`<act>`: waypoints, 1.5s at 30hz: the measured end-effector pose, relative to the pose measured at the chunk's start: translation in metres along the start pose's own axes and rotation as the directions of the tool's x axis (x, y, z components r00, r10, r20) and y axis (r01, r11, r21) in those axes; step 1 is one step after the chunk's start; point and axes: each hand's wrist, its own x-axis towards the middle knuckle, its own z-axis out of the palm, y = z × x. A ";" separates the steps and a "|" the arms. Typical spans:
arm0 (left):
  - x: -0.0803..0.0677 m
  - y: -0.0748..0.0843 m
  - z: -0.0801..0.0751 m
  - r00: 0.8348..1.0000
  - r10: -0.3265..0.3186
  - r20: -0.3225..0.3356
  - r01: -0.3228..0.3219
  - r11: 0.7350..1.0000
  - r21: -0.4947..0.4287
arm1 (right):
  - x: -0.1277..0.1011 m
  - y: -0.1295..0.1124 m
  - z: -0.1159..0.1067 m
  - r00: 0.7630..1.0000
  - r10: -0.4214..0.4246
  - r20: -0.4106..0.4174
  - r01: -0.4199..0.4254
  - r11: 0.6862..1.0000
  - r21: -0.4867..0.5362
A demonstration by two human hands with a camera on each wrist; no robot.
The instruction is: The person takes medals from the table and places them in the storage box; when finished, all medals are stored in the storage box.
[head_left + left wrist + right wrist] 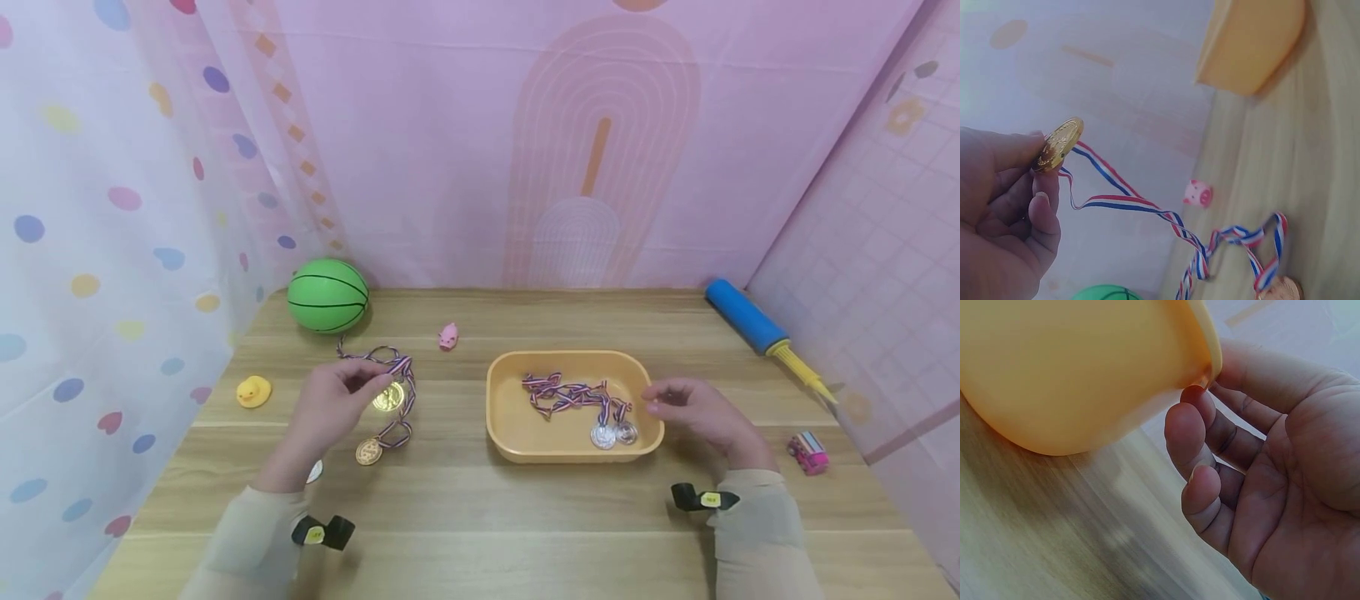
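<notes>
Nearest the person, on the wooden worktop [480, 517], both sleeves reach forward with a wrist camera strapped to each. At the left hand [330, 408], the fingers [1044, 209] and thumb pinch a gold medal [1059, 145] by its edge, raised off the wood, with its striped ribbon [1147, 206] trailing down to a loose heap. A second, bronze-toned medal [368, 451] lies flat on the worktop just below that hand, its ribbon tangled with the first. Across from it, the right hand [693, 412] sits at the right rim of the orange tray [501, 417]; its fingers [1194, 434] are loosely curled and appear to hold nothing, the fingertips touching or nearly touching the tray's outer wall. Inside the tray lie two silver medals [613, 433] with their ribbons bunched toward the far side.

Judging by this, the step in hand is lifting the gold medal toward the tray. The next move calls for carrying medal and ribbon clear of the tangled second ribbon, or both may drag.

Farther off stand a yellow duck [253, 391], a pink pig [448, 336], a green ball [327, 295], a blue pump [757, 325] and a small toy vehicle [808, 452].
</notes>
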 end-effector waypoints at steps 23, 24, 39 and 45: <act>0.021 0.060 0.014 1.000 0.021 0.013 -0.018 0.978 -0.209 | 0.000 0.002 0.000 1.000 -0.010 -0.002 0.010 1.000 0.019; 0.022 0.064 0.016 1.000 0.020 0.015 -0.016 0.974 -0.224 | 0.000 0.002 0.000 1.000 -0.011 -0.002 0.011 1.000 0.023; 0.036 0.113 0.049 0.984 0.177 0.003 -0.157 0.880 -0.449 | 0.001 0.003 0.000 1.000 0.000 -0.002 0.000 1.000 0.020; 0.042 0.125 0.064 0.984 0.179 0.021 -0.151 0.884 -0.442 | 0.001 0.002 0.000 1.000 0.016 -0.005 -0.016 1.000 0.020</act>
